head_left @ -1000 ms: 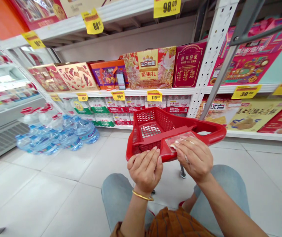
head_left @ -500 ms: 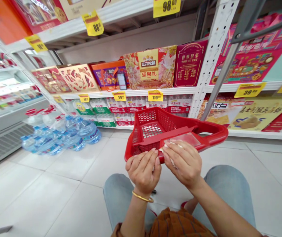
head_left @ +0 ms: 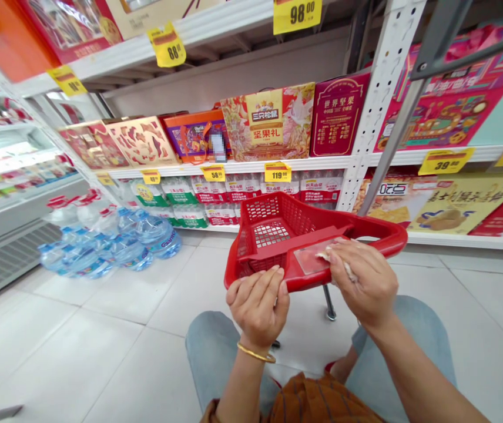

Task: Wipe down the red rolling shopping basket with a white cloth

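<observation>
A red plastic shopping basket [head_left: 308,220] with mesh sides sits before me, its near rim toward my body. My left hand [head_left: 258,305] grips that rim, fingers curled over its top edge. Bunched in my right hand [head_left: 364,282] is a whitish wipe [head_left: 348,270], mostly covered by the fingers. It touches the right part of the clear panel [head_left: 311,260] on the basket's near rim. A grey metal pole [head_left: 392,144] rises behind the basket's right end. Inside, the visible part of the basket shows only mesh.
White shelves [head_left: 278,164] with gift boxes [head_left: 269,123] and yellow price tags stand ahead. Packs of bottled water [head_left: 238,188] fill the bottom shelf. Large water bottles [head_left: 114,235] stand on the tiled floor at left, beside a refrigerated case [head_left: 17,247]. My knees flank the basket's near side.
My right hand has slid rightward along the basket's rim with the wipe, uncovering the clear panel. My left hand stays on the rim, nearly unmoved.
</observation>
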Available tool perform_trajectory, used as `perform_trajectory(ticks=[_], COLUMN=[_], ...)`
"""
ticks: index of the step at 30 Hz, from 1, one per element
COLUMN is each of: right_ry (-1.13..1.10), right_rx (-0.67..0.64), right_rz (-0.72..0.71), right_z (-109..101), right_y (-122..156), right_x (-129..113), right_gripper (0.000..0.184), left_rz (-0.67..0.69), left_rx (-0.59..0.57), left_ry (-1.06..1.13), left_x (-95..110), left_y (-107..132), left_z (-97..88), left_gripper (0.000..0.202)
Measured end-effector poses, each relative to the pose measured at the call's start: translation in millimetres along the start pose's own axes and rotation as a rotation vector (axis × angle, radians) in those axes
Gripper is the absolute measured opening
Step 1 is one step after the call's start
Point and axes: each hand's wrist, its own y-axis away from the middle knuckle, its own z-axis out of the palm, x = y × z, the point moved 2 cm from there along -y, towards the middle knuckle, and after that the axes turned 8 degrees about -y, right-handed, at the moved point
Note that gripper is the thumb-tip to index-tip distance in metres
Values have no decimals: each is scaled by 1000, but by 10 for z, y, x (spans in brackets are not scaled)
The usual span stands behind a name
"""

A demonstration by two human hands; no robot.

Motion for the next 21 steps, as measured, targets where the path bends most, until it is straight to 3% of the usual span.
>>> perform_trajectory(ticks=[5,8,11,21], right_ry=[-46,-106,-52,-18], right_rx=[-37,-203,-270,-242], right_rz=[137,8,-81,-3], right_z=[59,208,298,188], right_y=[-187,-234,-211,-206], right_x=[-187,-401,-522,-327], right_gripper=[12,12,16,18], left_rz=[-17,-9,-11,45], left_rx=[4,-1,-1,-18], left_ry=[2,-7,-21,-12], left_x=[20,2,-39,-72], left_y=[12,32,53,24], left_z=[-6,-17,-36,-54], left_gripper=[17,17,15,19])
